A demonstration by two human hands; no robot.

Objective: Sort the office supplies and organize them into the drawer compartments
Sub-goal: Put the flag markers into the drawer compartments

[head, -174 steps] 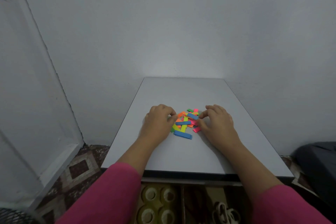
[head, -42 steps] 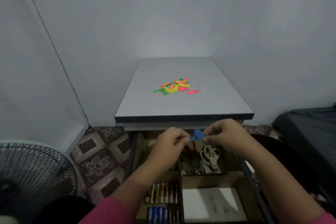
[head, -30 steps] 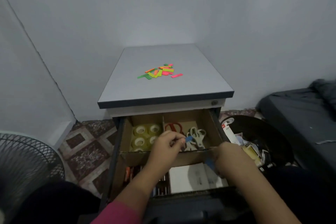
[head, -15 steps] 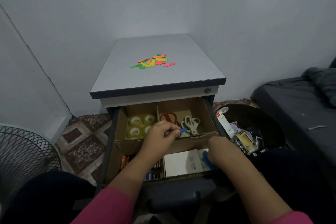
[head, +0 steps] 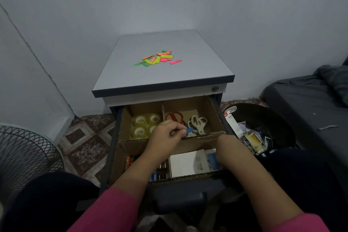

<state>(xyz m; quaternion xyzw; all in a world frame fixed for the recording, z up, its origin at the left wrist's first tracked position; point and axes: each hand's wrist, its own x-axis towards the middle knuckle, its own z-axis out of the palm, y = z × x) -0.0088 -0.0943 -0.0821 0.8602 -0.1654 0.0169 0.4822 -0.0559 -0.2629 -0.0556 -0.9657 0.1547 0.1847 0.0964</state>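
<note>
The open drawer (head: 122,143) holds cardboard compartments. My left hand (head: 166,134) hovers over the back compartments, pinching a blue paper strip (head: 189,130) beside the red scissors (head: 174,117) and white scissors (head: 198,124). My right hand (head: 227,147) dips into the front right compartment, fingers hidden, with blue strips (head: 212,158) sticking out from under it next to a white pad (head: 188,163). Tape rolls (head: 144,125) fill the back left compartment; batteries (head: 160,172) lie front left. A pile of green, yellow, orange and pink strips (head: 158,58) sits on the cabinet top (head: 169,77).
A black bin (head: 278,124) full of packaging stands right of the drawer. A fan's wire cage (head: 22,156) is at the left. A dark bed (head: 310,103) lies at the far right. My knees flank the drawer's front.
Both hands left the pile with blue strips and came down to the drawer. My right hand went into the front right compartment; my left stays over the scissors. The view has pulled back.
</note>
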